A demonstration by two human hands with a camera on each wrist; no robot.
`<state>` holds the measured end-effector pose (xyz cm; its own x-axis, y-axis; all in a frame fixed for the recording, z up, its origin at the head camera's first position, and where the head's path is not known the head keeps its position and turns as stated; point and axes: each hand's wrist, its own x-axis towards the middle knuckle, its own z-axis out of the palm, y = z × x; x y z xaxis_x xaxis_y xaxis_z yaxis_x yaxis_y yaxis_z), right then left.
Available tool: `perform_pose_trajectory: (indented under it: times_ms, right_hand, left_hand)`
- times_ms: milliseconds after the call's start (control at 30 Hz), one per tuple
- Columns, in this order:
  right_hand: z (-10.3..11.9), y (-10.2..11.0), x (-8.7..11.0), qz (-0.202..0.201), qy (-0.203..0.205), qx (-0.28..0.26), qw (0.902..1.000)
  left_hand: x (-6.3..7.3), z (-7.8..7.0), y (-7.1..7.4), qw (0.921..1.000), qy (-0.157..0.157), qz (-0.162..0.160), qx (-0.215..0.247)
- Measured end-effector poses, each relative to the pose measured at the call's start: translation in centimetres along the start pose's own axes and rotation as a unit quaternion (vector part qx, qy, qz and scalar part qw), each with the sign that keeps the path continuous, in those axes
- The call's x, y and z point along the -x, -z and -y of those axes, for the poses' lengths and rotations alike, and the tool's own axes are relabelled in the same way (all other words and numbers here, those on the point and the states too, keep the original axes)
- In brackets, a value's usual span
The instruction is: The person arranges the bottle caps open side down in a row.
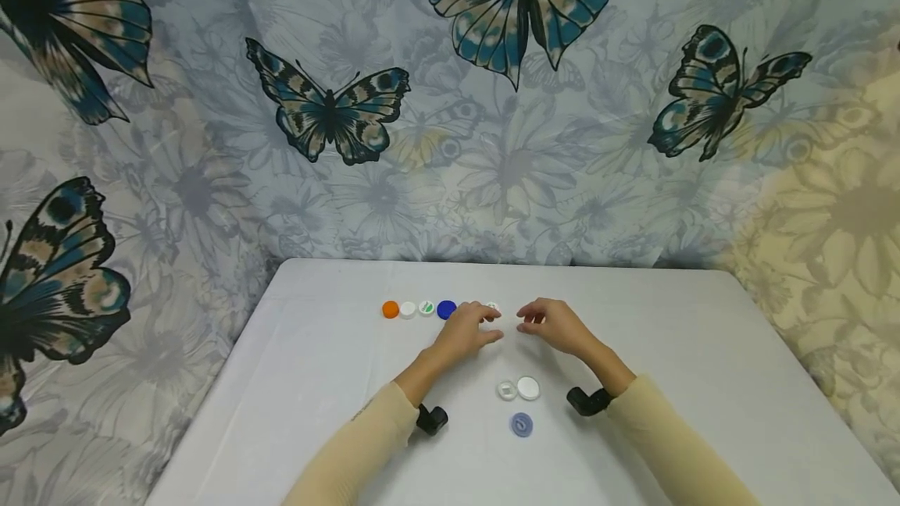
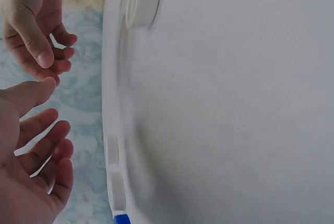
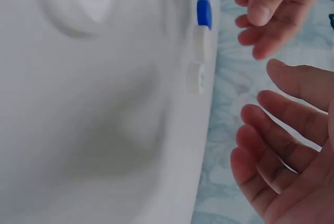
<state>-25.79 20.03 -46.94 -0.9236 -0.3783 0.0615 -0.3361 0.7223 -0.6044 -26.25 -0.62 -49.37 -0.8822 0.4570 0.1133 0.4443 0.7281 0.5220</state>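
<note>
A row of round bottle caps lies toward the back of the table: an orange cap (image 1: 390,309), a white cap (image 1: 408,310), a white cap with a green mark (image 1: 426,308) and a blue cap (image 1: 446,309). My left hand (image 1: 466,332) hovers by the row's right end, partly covering a whitish cap (image 1: 494,306). Across a small gap is my right hand (image 1: 558,326), its fingers loosely bent toward the left one. Neither hand holds anything; both wrist views show bare, relaxed fingers. Closer to me lie a whitish ringed cap (image 1: 506,390), a plain white cap (image 1: 528,388) and a blue-grey cap (image 1: 522,425).
A white-covered table (image 1: 316,381) spans the area below the hands. Behind it hangs a floral cloth backdrop (image 1: 520,170) printed with large butterflies. Black wrist cameras sit below each wrist, the right one (image 1: 589,401) above the table to the right of the nearer caps.
</note>
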Motion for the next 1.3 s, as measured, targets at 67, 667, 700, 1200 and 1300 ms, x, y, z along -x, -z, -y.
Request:
perform_pose_trajectory:
  times_ms: [67,667,700,1200,1300]
  right_hand:
    - [0.0,-0.1,1.3,-0.003,-0.005,-0.011,0.9999]
    - [0.3,-2.5,7.5,0.048,-0.015,-0.017,0.9986]
    - [0.3,-2.8,7.6,0.043,-0.015,-0.014,0.9989]
    - [0.3,-4.4,8.3,-0.015,-0.022,0.012,0.9996]
    - [0.3,-4.3,8.4,-0.014,-0.022,0.019,0.9995]
  left_hand:
    - [1.0,-0.6,-0.3,0.9999,-0.005,0.008,0.013]
    - [4.7,-4.0,-3.1,0.9959,-0.02,0.083,-0.031]
    - [4.7,-4.0,-3.2,0.9956,-0.02,0.085,-0.035]
    - [4.4,-4.7,-4.0,0.9885,-0.037,0.064,-0.132]
    - [4.3,-5.2,-4.0,0.985,-0.038,0.065,-0.155]
